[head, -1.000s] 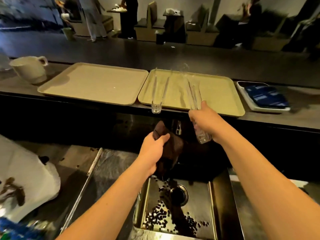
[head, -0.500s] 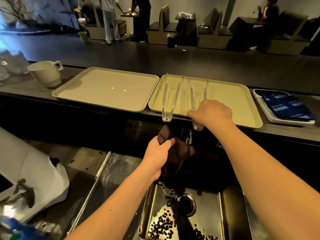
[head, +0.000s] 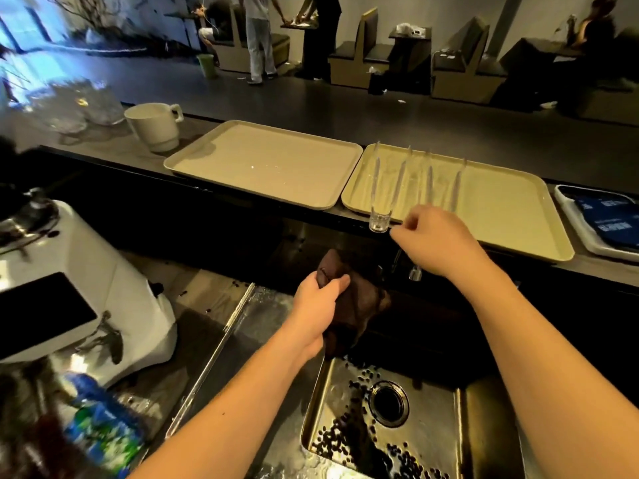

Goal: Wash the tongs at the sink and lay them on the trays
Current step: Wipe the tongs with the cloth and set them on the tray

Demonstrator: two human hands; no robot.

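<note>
Dim cafe behind the bar, people standing around the booths at the back, and up front a dark counter [head: 432, 216] with two beige trays side by side. Left tray [head: 262, 164] has nothing on it that I can see. Right tray [head: 501, 209] holds two pairs of clear tongs, both with tips pointing to the far edge: the first pair [head: 383, 191] sits near the tray's left edge, and its hinge end pokes out past the near edge of the tray and the counter, right over the sink [head: 432, 426]. The second pair [head: 442, 183] lies just beside it, near end hidden behind the right hand [head: 439, 240].

That overhang is what I'd worry about. Wet clear plastic on a smooth tray, and any nudge from a wrist or the cloth could tip a pair down into the sink, which has dark coffee beans scattered round the drain. They're also hard to see in this light, so bumping one looks easy.

Hands: the right one hovers over the near edge of the right tray, fingers loosely curled. Looks to me like it holds nothing, though I can't fully see under it. The left hand [head: 318, 305] is lower, over the back of the sink, gripping a bunched dark brown cloth [head: 359, 305], thumb pressed on top.

Washing seems at least partly done, judging by two pairs laid out.
</note>
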